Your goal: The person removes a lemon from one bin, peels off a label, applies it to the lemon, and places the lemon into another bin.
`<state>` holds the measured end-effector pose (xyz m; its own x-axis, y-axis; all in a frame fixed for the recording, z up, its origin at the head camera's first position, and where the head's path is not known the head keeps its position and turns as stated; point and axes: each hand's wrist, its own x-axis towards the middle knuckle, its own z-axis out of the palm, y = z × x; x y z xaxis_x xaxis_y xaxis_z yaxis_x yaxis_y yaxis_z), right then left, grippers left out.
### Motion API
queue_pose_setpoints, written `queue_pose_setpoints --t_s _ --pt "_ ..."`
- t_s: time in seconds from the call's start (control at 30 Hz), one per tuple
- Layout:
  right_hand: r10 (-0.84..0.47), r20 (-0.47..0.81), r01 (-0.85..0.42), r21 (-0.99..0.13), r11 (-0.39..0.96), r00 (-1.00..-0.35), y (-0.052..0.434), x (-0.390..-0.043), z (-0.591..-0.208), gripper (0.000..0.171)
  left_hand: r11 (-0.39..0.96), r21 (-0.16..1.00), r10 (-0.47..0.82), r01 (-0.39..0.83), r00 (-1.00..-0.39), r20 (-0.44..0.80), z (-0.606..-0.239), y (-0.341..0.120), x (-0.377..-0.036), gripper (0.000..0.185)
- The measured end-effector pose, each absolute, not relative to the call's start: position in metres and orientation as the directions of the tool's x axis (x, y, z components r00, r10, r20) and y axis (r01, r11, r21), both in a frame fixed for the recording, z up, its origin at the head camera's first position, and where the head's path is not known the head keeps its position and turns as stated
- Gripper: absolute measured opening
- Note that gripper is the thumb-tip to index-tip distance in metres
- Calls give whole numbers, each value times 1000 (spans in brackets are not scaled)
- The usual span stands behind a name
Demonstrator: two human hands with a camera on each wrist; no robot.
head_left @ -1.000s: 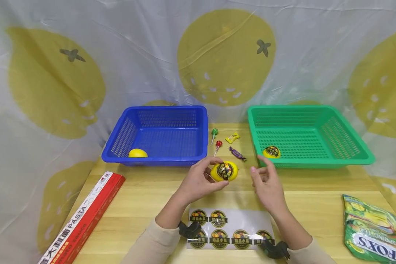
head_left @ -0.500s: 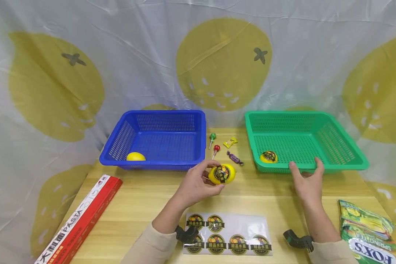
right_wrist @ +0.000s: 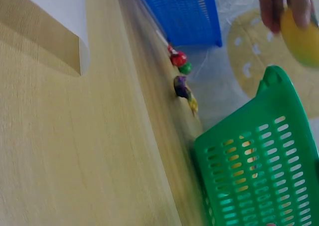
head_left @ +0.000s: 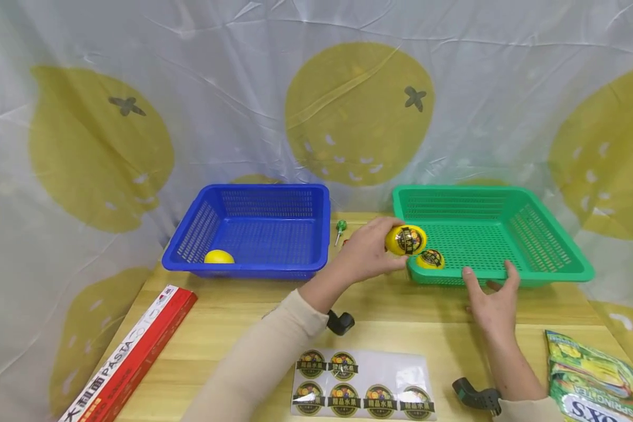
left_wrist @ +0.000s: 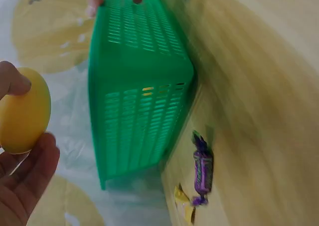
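Presently, left hand [head_left: 366,251] fingers grip a stickered lemon [head_left: 405,240] over the green basket [head_left: 556,272] rim; right hand [head_left: 489,298] fingers, relaxed, touch its near wall.

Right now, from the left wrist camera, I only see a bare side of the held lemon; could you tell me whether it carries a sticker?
Observer: Yes, the lemon in the left hand bears a black-banded sticker, facing the head camera.
Operator: Thank you; is the green basket empty?
Observer: No, the green basket holds one stickered lemon near its front left corner.
Operator: And the blue one?
Observer: The blue basket holds one plain lemon; no sticker shows on it.
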<state>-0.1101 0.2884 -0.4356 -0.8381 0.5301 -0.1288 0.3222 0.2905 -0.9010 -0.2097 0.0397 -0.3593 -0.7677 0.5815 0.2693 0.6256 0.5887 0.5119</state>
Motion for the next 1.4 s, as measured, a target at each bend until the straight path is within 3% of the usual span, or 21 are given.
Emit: queue_pose_setpoints --t_s 0.17,0.27,0.37,0.73,0.97,1.17,1.3,1.4 --pt "531 -115 315 -899 303 -840 284 -112 -435 97 695 272 646 665 -744 171 -358 82 -245 63" --pt "526 -116 315 -899 306 -843 282 -113 -433 98 751 128 637 648 -762 118 -363 100 -262 64" --pt "517 -126 320 -897 305 -847 282 -112 -432 97 797 79 595 599 -801 69 -368 112 -271 65" --pt "518 -173 344 -904 253 -838 277 -111 -429 95 876 102 476 471 -879 -35 -371 129 -277 57" --pt "510 -171 346 -898 270 -843 276 -113 -432 96 883 235 437 406 -895 -94 -371 118 -270 81" --pt "499 -132 335 -878 342 -856 276 -107 -433 96 785 389 541 483 -839 -49 -355 60 -234 73" --pt "534 -9 277 -862 425 -846 263 -99 -428 93 718 446 603 534 -798 -14 -344 0 -210 64" --pt "487 94 182 -853 489 -868 239 -91 -421 90 725 459 578 514 -816 2 -339 -49 -204 61"
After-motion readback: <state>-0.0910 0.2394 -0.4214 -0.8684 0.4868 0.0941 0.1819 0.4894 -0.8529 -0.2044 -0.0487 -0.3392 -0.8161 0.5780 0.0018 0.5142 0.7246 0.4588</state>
